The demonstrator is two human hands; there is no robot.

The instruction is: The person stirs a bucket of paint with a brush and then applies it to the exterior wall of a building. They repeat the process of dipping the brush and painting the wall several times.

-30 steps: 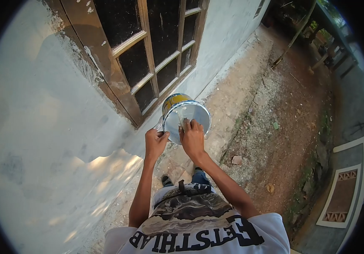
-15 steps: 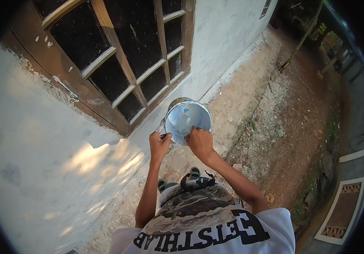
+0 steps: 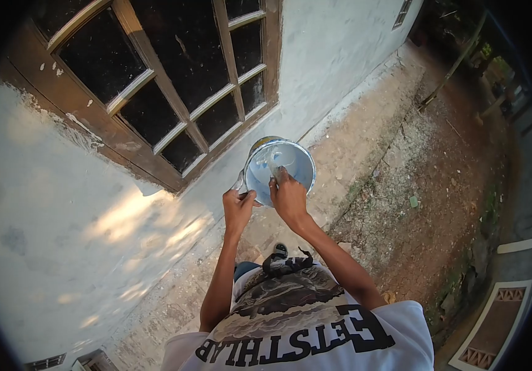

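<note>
A paint bucket (image 3: 306,162), pale blue-white inside with a paint-smeared rim, is held up in front of me, its mouth facing me. My left hand (image 3: 237,209) grips its near left rim, thumb on top. Beside those fingers a greyish flap-like piece (image 3: 239,181) sticks up along the bucket's outer side. My right hand (image 3: 289,196) reaches over the near rim into the bucket, fingers closed round a pale, translucent piece (image 3: 273,162) whose kind I cannot tell. Its far end points to the bucket's inner wall.
On the left stands a whitewashed wall (image 3: 43,210) with a brown wooden window (image 3: 182,117) of dark panes. A concrete strip (image 3: 359,136) runs along its foot, bordered by gravel and reddish soil (image 3: 427,247). A pole (image 3: 454,62) leans at the upper right.
My right hand has moved slightly up and deeper over the bucket, and the pale piece in its fingers now shows. The bucket has shifted a little right; the left hand keeps its grip.
</note>
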